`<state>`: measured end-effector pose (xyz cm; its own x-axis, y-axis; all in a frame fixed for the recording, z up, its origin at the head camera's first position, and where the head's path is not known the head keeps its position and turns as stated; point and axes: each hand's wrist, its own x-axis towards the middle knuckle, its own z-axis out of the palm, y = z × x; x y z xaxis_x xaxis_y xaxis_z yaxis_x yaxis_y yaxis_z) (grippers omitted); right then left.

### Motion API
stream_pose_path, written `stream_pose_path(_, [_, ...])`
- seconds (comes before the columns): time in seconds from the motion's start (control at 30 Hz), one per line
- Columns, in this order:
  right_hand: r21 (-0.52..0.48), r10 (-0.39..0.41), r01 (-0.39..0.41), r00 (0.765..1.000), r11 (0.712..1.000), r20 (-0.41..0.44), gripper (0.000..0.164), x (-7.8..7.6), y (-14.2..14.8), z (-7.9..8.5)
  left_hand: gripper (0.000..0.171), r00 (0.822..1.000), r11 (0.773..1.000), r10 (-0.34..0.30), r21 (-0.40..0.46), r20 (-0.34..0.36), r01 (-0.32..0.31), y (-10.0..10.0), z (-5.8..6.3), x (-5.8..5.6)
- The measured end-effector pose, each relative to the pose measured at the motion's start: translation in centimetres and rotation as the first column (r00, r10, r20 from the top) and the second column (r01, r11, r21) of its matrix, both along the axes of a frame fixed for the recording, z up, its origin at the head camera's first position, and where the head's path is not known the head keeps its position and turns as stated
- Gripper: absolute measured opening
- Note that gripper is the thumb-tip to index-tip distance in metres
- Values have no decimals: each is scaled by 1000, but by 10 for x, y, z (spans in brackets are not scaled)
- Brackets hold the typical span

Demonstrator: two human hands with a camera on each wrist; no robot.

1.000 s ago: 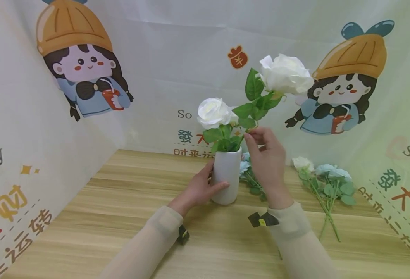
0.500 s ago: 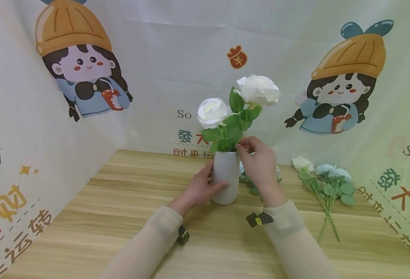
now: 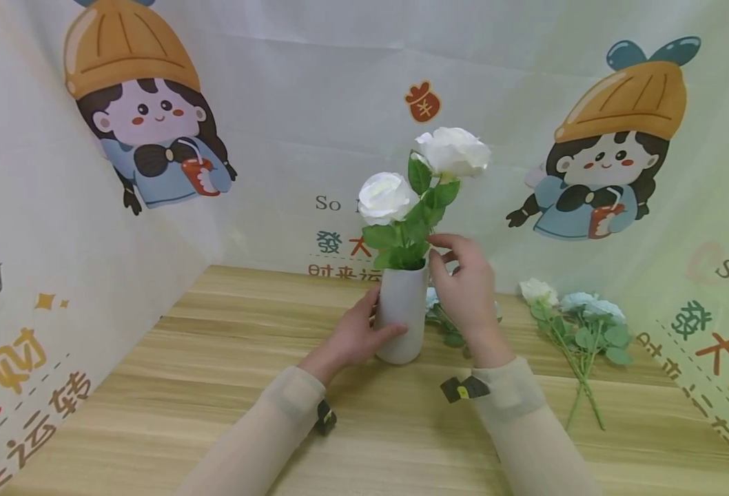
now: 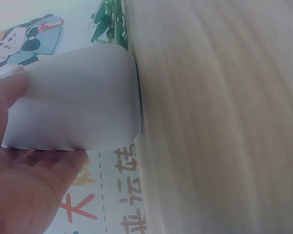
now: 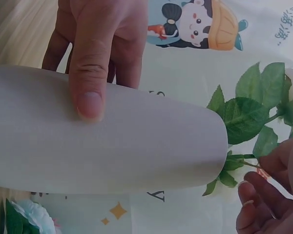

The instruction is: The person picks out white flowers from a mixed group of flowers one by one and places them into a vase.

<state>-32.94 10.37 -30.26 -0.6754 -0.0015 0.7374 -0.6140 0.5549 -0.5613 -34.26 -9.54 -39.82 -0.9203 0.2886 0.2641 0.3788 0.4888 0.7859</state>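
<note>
A person's left hand (image 3: 360,332) clasps a white vase (image 3: 402,313) upright on the wood-grain table (image 3: 153,386), where the taller white rose (image 3: 456,151), held higher a second ago, now stands beside a lower bloom (image 3: 386,198), seemingly seated. The right hand (image 3: 468,293) lingers at the leaves (image 5: 246,119); pinching or released, I cannot tell.
</note>
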Motion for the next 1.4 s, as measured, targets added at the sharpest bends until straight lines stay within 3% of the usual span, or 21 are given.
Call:
stream_pose_path(0.27, [221,103,-97,995,970,-16,46,-6,-1,-2,87,1000,1000,-3,13,-23,3,-1,0,1])
stream_pose_path(0.5, [354,57,-113,985,928,164,60,-1,-5,-3,87,1000,1000,0,1,-15,0,-1,0,-1])
stream_pose_path(0.63, [398,26,-114,975,910,220,62,2,-6,-4,87,1000,1000,3,-11,-13,-3,-1,0,-2])
stream_pose_path(1.13, [357,19,-92,979,929,204,56,-2,-2,-8,87,1000,1000,7,-9,-16,-8,-1,1,0])
stream_pose_path(1.4, [323,26,-56,995,945,99,43,-8,19,-13,89,1000,1000,1,8,-11,0,-1,1,2])
